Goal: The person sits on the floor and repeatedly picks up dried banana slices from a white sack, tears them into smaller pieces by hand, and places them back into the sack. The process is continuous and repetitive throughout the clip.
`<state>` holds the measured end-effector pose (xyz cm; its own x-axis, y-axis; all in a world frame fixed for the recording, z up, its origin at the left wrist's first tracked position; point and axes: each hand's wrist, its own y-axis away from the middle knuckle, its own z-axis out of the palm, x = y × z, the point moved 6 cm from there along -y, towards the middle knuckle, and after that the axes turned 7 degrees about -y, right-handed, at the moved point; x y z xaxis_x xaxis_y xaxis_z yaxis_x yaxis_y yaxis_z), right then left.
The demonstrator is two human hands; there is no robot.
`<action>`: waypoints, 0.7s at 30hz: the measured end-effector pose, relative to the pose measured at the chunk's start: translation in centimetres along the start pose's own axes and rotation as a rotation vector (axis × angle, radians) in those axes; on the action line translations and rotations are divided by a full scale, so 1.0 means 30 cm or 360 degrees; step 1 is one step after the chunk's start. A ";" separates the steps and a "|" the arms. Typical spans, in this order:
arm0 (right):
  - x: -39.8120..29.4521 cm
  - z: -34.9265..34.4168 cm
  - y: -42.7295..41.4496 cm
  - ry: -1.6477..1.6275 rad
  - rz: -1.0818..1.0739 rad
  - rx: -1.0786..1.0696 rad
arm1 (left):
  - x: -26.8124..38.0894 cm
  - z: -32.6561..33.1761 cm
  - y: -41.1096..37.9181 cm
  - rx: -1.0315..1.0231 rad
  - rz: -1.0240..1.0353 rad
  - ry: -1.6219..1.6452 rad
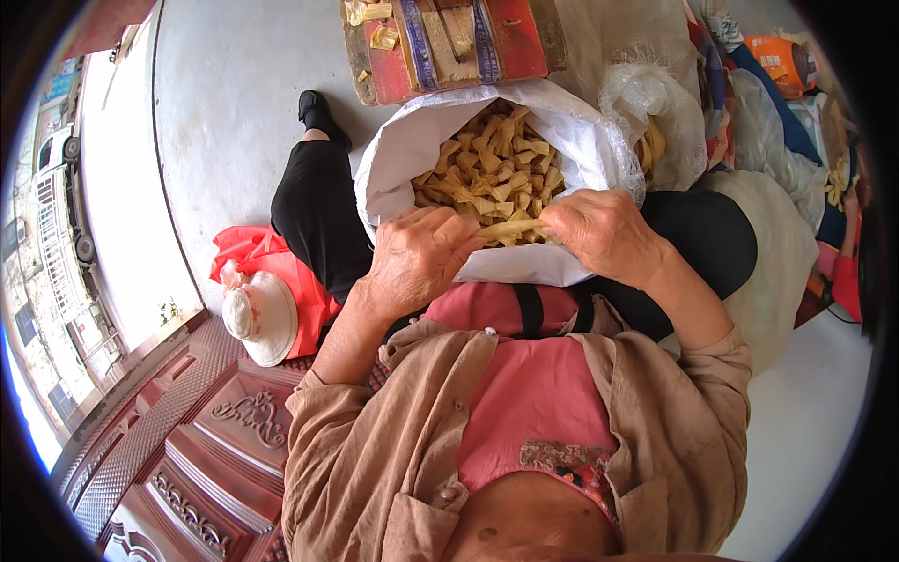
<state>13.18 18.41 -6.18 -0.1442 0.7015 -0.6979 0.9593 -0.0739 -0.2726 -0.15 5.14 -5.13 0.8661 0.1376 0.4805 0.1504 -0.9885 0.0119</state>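
Note:
My left hand and my right hand pinch opposite ends of a pale yellow, twisted strip, which looks like dried plant material. It is stretched roughly level between them, above the near rim of a white woven plastic sack. Inside the rolled-open sack lie many short, flared pieces of the same yellowish material. The sack stands between my knees. My fingertips are partly hidden behind the knuckles, so the exact grip is hard to see.
Beyond the sack is a wooden stand with red panels, purple straps and a narrow metal piece. A clear plastic bag sits at right, near another person's arm. A sun hat rests on a red bag beside a carved door.

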 end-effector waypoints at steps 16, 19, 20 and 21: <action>0.357 -0.210 -0.288 0.0745 0.0319 0.0560 | -0.227 -0.202 -0.288 0.0721 -0.0328 -0.0102; 0.225 -0.182 -0.210 0.0306 -0.0087 0.0647 | -0.100 -0.198 -0.183 0.0814 -0.0042 -0.0184; 0.166 -0.163 -0.192 0.0329 -0.0041 0.0546 | -0.081 -0.193 -0.149 0.0897 -0.0059 -0.0133; 0.113 -0.140 -0.173 0.0486 -0.0160 0.0496 | -0.063 -0.189 -0.112 0.0987 -0.0076 -0.0090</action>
<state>8.74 24.16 -4.35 -0.1100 0.8898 -0.4429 0.8183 -0.1719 -0.5485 -5.00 7.84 -1.11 0.8729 0.2009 0.4446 0.4239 -0.7634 -0.4873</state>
